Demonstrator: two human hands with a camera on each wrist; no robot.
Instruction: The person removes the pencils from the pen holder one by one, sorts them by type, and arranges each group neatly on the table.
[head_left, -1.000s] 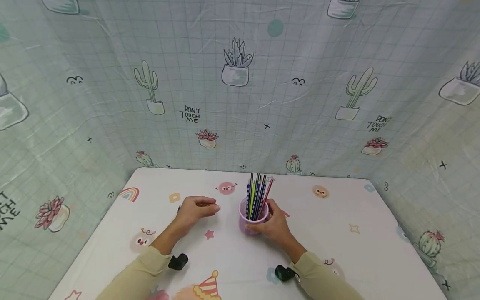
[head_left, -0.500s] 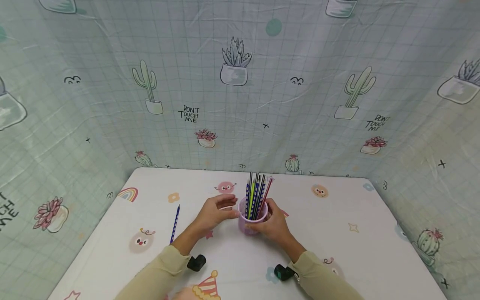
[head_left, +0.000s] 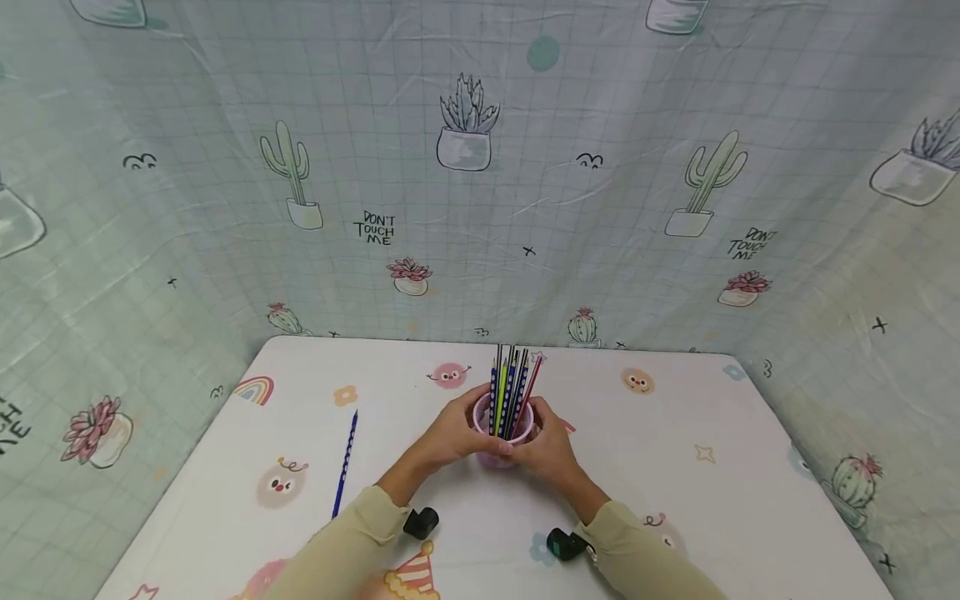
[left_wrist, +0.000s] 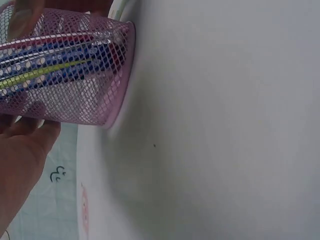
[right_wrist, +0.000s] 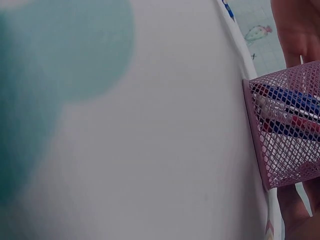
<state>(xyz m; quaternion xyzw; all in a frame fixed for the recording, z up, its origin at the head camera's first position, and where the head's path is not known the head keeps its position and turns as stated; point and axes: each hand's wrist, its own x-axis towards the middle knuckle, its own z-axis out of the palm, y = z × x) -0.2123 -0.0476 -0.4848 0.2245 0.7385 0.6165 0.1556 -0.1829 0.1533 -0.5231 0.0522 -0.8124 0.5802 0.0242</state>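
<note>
A pink mesh pencil cup (left_wrist: 75, 107) stands upright near the middle of the table. Several pencils (head_left: 510, 396) lean inside it, mostly dark blue with pale dots, plus a lime-green one and a red one. My left hand (head_left: 452, 435) holds the cup from the left, thumb across its near side. From the right, my right hand (head_left: 551, 446) grips the same cup, its thumb meeting the left one at the front. Fingers of both hands behind the cup are partly hidden in the head view. Through the mesh, the right wrist view shows pencil ends (right_wrist: 287, 117) near the base.
A single blue dotted pencil (head_left: 345, 462) lies on the white table (head_left: 637, 467) left of my left forearm. Printed cartoon figures cover the tabletop. A cactus-patterned cloth (head_left: 375, 125) hangs behind and at both sides.
My left hand has moved right from beside the lone pencil and taken hold of the pencil cup. That pencil now shows more fully. My right hand keeps its grip.
</note>
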